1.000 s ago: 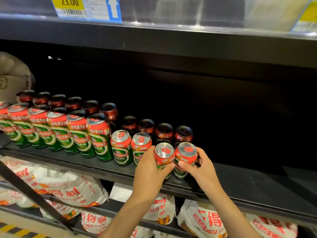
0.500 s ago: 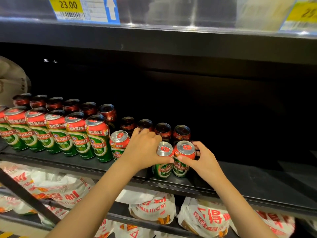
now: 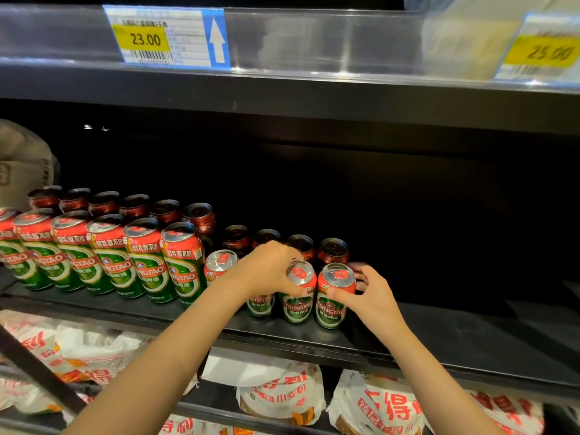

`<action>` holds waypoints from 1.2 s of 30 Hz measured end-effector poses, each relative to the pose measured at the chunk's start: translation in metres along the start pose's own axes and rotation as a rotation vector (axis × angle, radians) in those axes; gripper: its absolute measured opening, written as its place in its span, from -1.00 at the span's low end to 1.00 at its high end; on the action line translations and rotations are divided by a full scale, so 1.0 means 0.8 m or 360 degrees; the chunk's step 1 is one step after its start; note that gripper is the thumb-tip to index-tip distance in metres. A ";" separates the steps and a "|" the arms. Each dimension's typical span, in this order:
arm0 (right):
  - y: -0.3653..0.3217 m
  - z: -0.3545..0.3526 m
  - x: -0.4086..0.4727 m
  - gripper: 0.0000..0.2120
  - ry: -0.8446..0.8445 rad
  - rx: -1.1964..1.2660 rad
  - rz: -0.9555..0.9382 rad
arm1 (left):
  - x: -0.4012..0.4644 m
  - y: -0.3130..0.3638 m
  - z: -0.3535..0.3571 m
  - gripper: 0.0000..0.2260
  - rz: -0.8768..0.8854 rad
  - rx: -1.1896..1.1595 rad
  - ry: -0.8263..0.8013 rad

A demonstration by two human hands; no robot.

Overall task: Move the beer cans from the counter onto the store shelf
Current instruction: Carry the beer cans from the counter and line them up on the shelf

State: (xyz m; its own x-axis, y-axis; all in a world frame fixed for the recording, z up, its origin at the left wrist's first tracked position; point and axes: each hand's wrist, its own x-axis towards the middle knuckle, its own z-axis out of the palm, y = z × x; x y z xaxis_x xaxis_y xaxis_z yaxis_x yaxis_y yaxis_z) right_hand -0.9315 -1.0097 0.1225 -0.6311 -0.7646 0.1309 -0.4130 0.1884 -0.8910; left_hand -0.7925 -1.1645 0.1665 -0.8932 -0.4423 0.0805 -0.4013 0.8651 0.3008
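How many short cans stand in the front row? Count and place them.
4. The first can stands beside the tall cans, the second can is half hidden under the left hand, the third can is in its grip, the fourth can in the right hand.

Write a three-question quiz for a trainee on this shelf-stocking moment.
1. True or false: the right hand grips the rightmost short can in the front row.
2. Which price tag bears a blue arrow? A) 23.00 B) 25.00
3. Fill in: the tall cans stand to the ___ of the short ones.

Key: 1 true. 2 A. 3 left. The left hand rests on the short can beside it, all on the shelf.
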 end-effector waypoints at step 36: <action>-0.005 0.008 -0.016 -0.57 -0.0050 0.0011 0.0147 | -0.023 -0.005 0.006 -0.37 -0.0064 0.0129 0.0104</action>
State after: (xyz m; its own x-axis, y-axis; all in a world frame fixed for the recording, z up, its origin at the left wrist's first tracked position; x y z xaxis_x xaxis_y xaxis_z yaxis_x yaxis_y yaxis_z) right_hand -0.9180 -1.0047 0.1217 -0.6454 -0.7630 0.0342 -0.3491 0.2549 -0.9017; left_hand -0.7757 -1.1584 0.1594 -0.8621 -0.4891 0.1326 -0.4539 0.8616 0.2272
